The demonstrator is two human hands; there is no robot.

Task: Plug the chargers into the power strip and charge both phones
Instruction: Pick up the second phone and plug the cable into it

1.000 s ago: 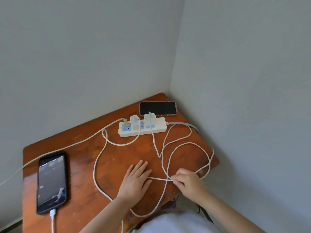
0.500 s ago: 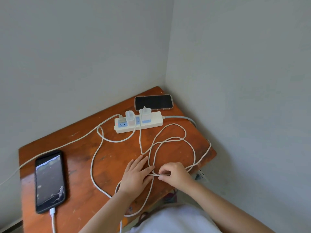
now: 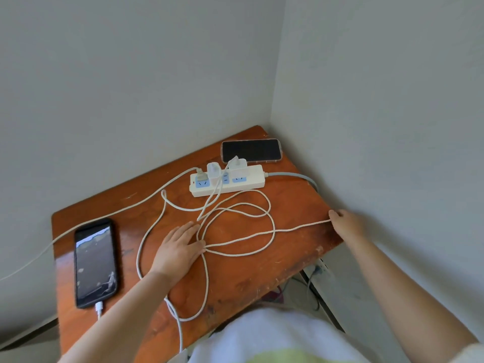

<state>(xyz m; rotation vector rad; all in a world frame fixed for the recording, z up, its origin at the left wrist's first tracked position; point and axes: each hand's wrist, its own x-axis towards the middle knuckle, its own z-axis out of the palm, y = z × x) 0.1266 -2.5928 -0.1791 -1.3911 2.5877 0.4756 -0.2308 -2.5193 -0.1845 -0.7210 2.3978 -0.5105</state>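
Note:
A white power strip [image 3: 248, 184] lies near the table's far corner with two white chargers [image 3: 237, 165] plugged in. Behind it lies a dark-screened phone [image 3: 251, 150] with no cable in it. A second phone [image 3: 95, 262], screen lit, rests at the left with a white cable plugged into its near end. A loose white cable [image 3: 235, 226] loops over the table. My left hand [image 3: 179, 248] lies flat, pressing the loops down. My right hand [image 3: 345, 222], at the table's right edge, pinches that cable pulled taut.
The wooden table [image 3: 262, 279] sits in a corner between two grey walls. The strip's grey cord [image 3: 293, 175] runs off the right edge. Another white cable [image 3: 125, 209] trails off the left edge. More wires hang below the right side.
My right hand has drawn the cable from beside my left hand out to the table's right edge, tightening the loops. My left hand has stayed flat on the cable.

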